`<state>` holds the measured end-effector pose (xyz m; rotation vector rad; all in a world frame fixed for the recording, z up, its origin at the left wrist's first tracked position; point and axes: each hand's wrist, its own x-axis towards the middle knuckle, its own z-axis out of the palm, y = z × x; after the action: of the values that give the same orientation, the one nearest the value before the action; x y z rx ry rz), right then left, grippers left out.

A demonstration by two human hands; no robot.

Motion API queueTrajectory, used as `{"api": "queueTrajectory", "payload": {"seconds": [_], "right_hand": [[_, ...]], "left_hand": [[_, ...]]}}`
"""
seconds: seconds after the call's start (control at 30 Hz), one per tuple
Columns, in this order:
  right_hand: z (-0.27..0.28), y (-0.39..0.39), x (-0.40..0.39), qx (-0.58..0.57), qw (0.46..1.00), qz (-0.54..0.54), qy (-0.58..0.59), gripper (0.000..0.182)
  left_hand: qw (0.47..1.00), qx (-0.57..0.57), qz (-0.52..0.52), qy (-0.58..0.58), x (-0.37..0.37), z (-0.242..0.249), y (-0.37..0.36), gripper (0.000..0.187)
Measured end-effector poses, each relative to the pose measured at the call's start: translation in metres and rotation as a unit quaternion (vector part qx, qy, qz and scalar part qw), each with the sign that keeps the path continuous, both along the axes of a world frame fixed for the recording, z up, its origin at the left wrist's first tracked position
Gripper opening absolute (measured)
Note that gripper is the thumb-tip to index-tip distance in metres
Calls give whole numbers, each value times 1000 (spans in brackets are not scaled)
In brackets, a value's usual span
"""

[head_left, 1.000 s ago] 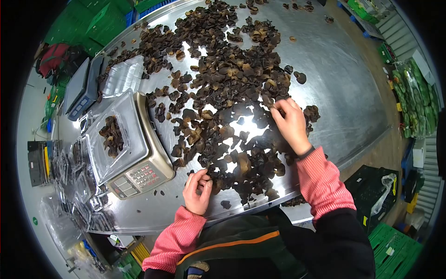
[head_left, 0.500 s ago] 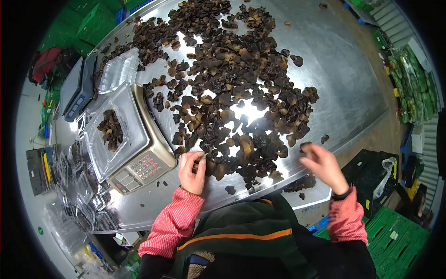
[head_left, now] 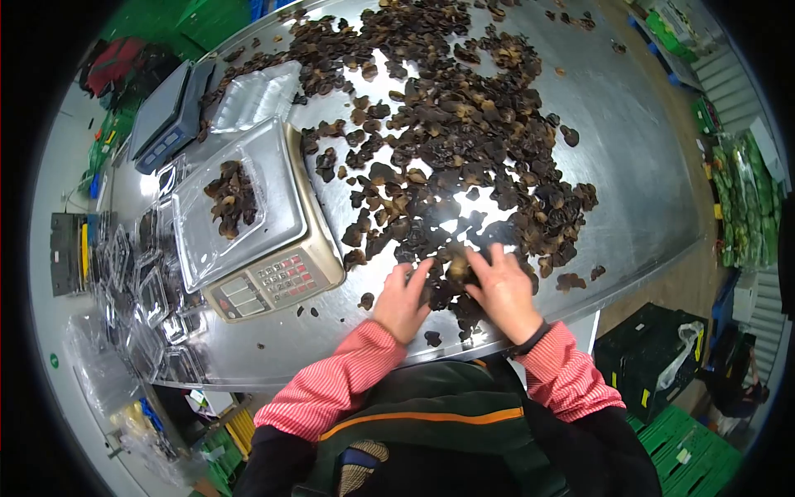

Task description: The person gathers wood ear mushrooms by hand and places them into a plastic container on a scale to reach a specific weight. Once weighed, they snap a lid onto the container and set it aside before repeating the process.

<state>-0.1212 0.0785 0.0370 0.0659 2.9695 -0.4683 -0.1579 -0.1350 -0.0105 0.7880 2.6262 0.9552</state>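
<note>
Dark brown, frilly mushroom-like pieces (head_left: 464, 116) lie spread over the steel table (head_left: 629, 141). My left hand (head_left: 403, 300) rests at the near edge of the pile, thumb and fingers apart, touching pieces there. Just to its right, my right hand (head_left: 503, 291) has its fingers spread over the same near part, by a lighter brown piece. I see nothing held in either. To the left, a scale (head_left: 319, 257) bears a clear plastic tray (head_left: 263, 195) with a small heap of the brown pieces (head_left: 232, 199) in it.
A second scale (head_left: 161, 116) stands at the far left, beside stacked clear trays (head_left: 257, 95). More clear containers (head_left: 153, 298) crowd the table's left end. Black crates (head_left: 650, 352) and green crates (head_left: 687, 451) stand at the right, near bagged green produce (head_left: 745, 199).
My right hand has moved left from the table's right edge onto the pile, near my left hand. Both hands have opened their fingers more. The camera view has shifted.
</note>
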Motion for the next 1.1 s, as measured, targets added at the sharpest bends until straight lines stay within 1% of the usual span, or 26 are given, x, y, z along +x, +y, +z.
{"api": "queueTrajectory", "payload": {"seconds": [0.03,0.07,0.1,0.2,0.23,0.27,0.33,0.37,0.4,0.47,0.5,0.57,0.6,0.67,0.73,0.8,0.87,0.9,0.93,1.0,1.03,1.1], "right_hand": [[-8,-10,-7,-34,999,8,40,51],[-14,-18,-16,-70,997,5,44,43],[-19,-23,-23,-110,992,-17,53,38],[-36,-22,-39,-217,972,-66,60,25],[-36,-18,-45,-279,956,-86,7,22],[-47,-15,-46,-304,950,-77,14,19],[-40,-18,-52,-434,875,-183,-111,16],[-52,-17,-53,-477,856,-177,-91,14],[-40,-23,-58,-476,859,-171,-85,15],[-16,-41,-72,-487,854,-165,-82,16],[-4,-49,-82,-423,899,-106,-35,17],[31,-76,-111,-436,899,-46,16,17],[46,-92,-128,-438,898,-13,45,17],[70,-130,-162,-481,871,29,93,16],[81,-170,-198,-505,849,84,127,17],[86,-209,-228,-491,851,117,144,19],[77,-241,-255,-457,867,157,124,21],[65,-254,-266,-409,878,188,161,22],[64,-263,-270,-369,888,209,176,24],[70,-264,-264,-307,913,217,157,28],[80,-260,-257,-292,917,215,167,29],[82,-239,-247,-258,923,207,199,32]], "left_hand": [[1000,22,10,-18,-3,-4,7,78],[998,43,20,-36,-6,-6,13,76],[995,69,46,-50,-9,-9,17,71],[975,121,90,-163,-16,-16,17,67],[963,161,114,-185,-18,-22,20,59],[955,167,131,-208,-16,-26,23,58],[936,185,170,-247,-17,-25,31,55],[938,192,175,-231,-17,-31,31,54],[927,229,181,-236,-20,-28,28,52],[918,253,192,-238,-33,3,13,50],[927,266,197,-175,-40,17,3,50],[929,286,210,-109,-62,52,-25,48],[930,288,216,-70,-75,67,-40,47],[927,269,255,-48,-101,103,-75,46],[937,237,248,65,-129,122,-116,46],[926,215,276,142,-152,130,-151,46],[925,164,322,120,-170,124,-183,47],[922,137,353,83,-175,122,-193,50],[926,117,341,108,-178,114,-203,51],[933,77,316,154,-185,96,-219,53],[939,66,306,141,-181,100,-221,52],[935,136,316,87,-173,106,-225,50]]}}
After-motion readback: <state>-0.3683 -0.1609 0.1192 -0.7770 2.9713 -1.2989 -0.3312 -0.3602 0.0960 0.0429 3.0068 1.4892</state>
